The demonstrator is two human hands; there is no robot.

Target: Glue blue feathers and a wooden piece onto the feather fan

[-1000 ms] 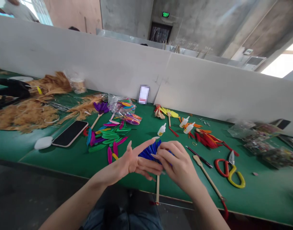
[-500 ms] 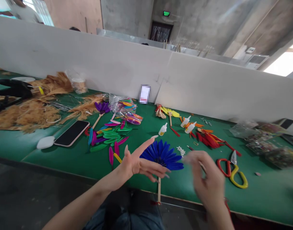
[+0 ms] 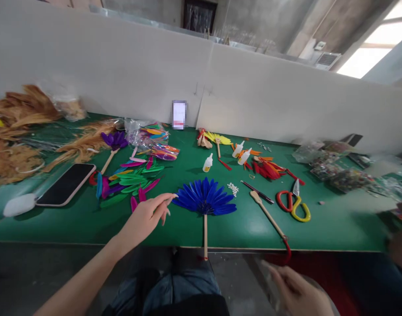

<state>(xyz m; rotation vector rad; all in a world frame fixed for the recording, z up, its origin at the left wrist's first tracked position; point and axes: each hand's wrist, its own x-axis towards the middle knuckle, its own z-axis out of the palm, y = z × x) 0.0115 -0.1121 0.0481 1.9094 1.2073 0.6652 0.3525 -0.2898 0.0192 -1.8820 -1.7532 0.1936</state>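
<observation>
Your left hand (image 3: 144,219) hangs palm-down just over the table (image 3: 72,224), and its fingers (image 3: 166,201) are loosely spread and hold nothing. The tips point toward about 2 o'clock. Straight ahead of them, at roughly 3 o'clock from the hand, lies the blue feather fan (image 3: 204,201), flat on the green surface. The nearest blue feather tip sits just beside your forefinger, and I cannot tell from here whether skin and feather touch.

The fan's long axis runs from 12 to 6 o'clock. The feathers splay out at the far end, and the wooden stick (image 3: 205,232) comes back toward you, its end overhanging the near edge of the table. So your left fingers meet the fan at its side, across the axis, at the feather edge and not at the stick.

Your right hand (image 3: 299,294) is low at about 5 o'clock from the fan, below the table edge and blurred; I cannot tell whether its fingers are closed on anything. It is well apart from the fan, so the left hand is clearly the nearer one.

At 9 o'clock from your left hand, loose coloured feathers (image 3: 131,182) lie in a heap, with two pink ones just beside your knuckles. At 3 o'clock past the fan are a spare stick (image 3: 266,213) and the scissors (image 3: 294,205), near each other.
</observation>
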